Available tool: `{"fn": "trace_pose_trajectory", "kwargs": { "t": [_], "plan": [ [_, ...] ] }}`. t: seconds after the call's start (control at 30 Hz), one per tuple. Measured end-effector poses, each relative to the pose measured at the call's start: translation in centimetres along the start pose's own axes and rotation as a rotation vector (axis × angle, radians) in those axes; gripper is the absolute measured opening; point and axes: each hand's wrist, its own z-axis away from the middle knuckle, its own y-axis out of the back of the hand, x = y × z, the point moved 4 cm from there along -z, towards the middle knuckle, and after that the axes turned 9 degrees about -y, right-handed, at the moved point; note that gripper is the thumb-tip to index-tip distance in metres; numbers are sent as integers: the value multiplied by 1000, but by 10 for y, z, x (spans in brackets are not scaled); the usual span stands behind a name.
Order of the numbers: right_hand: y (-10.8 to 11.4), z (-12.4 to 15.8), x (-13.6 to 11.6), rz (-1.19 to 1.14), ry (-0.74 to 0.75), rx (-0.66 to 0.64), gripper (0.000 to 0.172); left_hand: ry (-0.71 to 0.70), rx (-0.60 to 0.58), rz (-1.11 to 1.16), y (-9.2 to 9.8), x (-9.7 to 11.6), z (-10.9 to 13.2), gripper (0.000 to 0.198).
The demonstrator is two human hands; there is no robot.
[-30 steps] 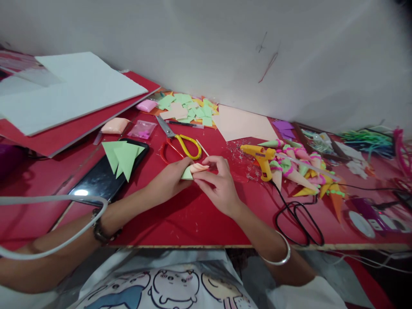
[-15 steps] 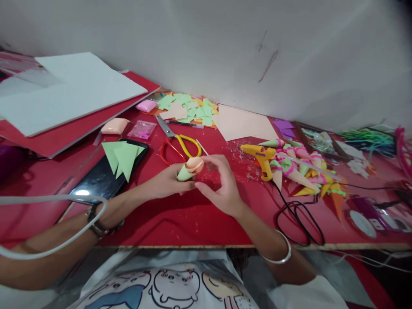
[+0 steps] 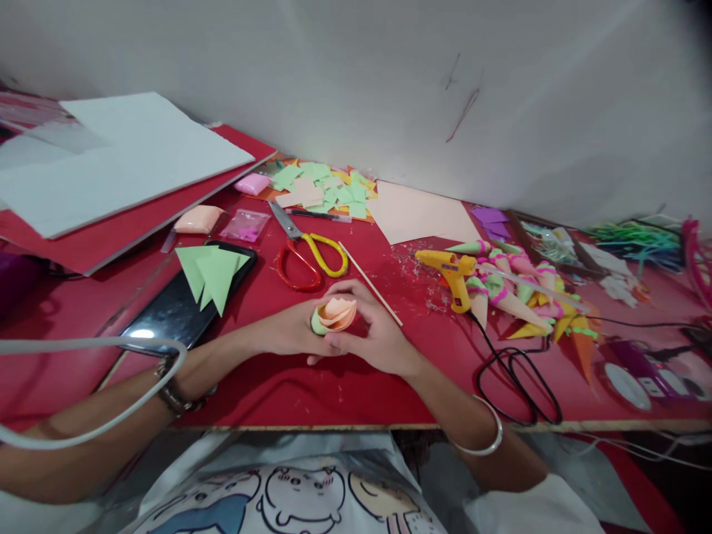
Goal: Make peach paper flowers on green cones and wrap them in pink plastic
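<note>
Between my hands is a rolled paper cone (image 3: 332,317), pale green outside and peach inside, its open mouth tilted up. My left hand (image 3: 297,328) is closed around its left side. My right hand (image 3: 383,337) curls around the right side, thumb and fingers against the paper. The cone's lower end is hidden by the fingers. Just beyond them lie scissors (image 3: 302,236) with one red and one yellow handle, and a thin pale stick (image 3: 370,283). Green paper triangles (image 3: 216,268) rest on a dark phone (image 3: 167,315) to the left.
A yellow glue gun (image 3: 457,276) with a looped black cord lies to the right, against a pile of decorated paper cones (image 3: 512,300). Paper scraps (image 3: 317,182), a peach sheet (image 3: 417,211) and white boards (image 3: 116,163) lie toward the wall. A white cable (image 3: 94,343) crosses my left forearm.
Both hands and the cone have come slightly nearer to me. My right hand has closed in around the cone, and more of the thin stick shows.
</note>
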Motion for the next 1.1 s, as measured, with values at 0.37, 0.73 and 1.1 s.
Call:
{"fn": "trace_pose_trajectory", "kwargs": {
  "t": [0.37,0.73,1.1],
  "plan": [
    [-9,2,-7,-206,37,-322,43,198,-385,-54,-9,1,12,23],
    [-4,-2,4,-368,23,-119,30,68,-301,-84,-6,3,5,15],
    [-6,0,12,-285,-104,-20,24,-21,-301,-366,-8,8,3,28]
  ]
}}
